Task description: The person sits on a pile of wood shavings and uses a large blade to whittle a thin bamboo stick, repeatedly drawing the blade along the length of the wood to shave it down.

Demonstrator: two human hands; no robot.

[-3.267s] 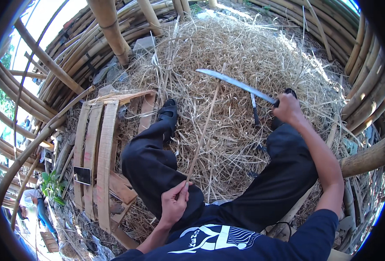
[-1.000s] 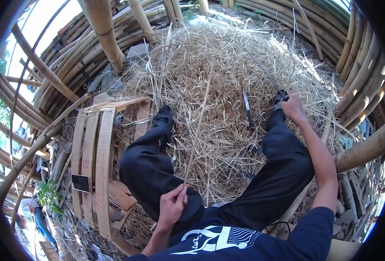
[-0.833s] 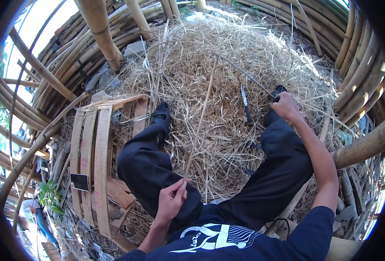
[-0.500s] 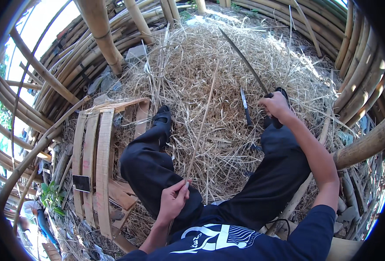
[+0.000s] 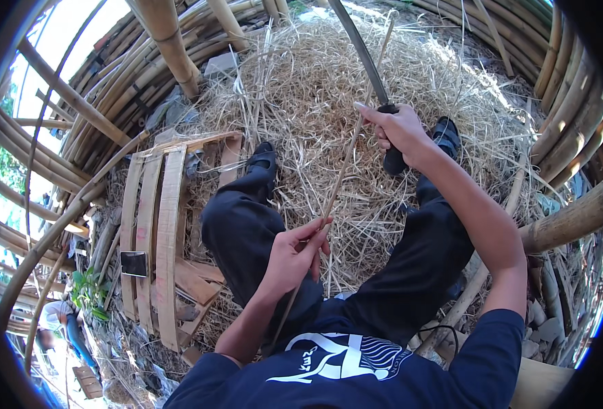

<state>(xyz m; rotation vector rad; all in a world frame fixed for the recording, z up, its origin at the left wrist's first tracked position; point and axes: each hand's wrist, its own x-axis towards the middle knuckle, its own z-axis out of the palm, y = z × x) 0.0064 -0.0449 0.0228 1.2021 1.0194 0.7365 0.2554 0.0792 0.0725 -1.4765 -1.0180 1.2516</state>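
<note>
My left hand is closed around a long, thin bamboo strip, which slants from my lap up and away to the right. In my right hand is a machete; its dark handle sits in my fist and the long blade points away from me. The thumb and forefinger of that hand reach to the strip, just below the blade. Both hands are above a thick bed of pale bamboo shavings, between my bent legs.
A slatted wooden crate lies to my left, with a dark phone-like rectangle on its slats. Stacked bamboo poles curve around the far side. A thick bamboo post stands ahead left, and another pole juts in from the right. A person is at lower left.
My left hand has slid forward and up along the strip. My right hand has brought the machete leftward to the strip, which now tilts more to the right. The small knife on the shavings is now hidden.
</note>
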